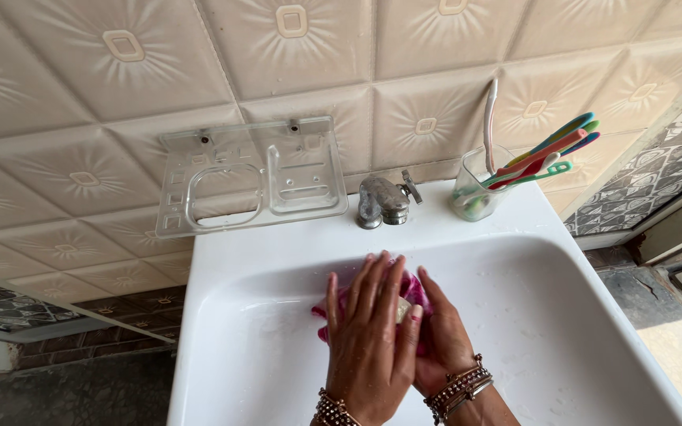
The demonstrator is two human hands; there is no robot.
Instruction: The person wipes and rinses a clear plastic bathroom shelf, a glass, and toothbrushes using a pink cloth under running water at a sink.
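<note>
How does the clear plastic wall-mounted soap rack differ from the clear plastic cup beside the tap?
The clear plastic wall-mounted soap rack is wide, flat, fixed to the tiles and holds nothing; the clear plastic cup is small, upright, stands on the white sink's rim and holds coloured toothbrushes. Both are transparent.

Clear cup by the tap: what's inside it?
The clear cup on the sink rim holds several toothbrushes, pink, red, green and blue, handles leaning right. Their heads at the bottom are blurred through the plastic.

white sink (pixel 278 260), tap (pixel 383 201), toothbrush cup (pixel 475 193)
</note>
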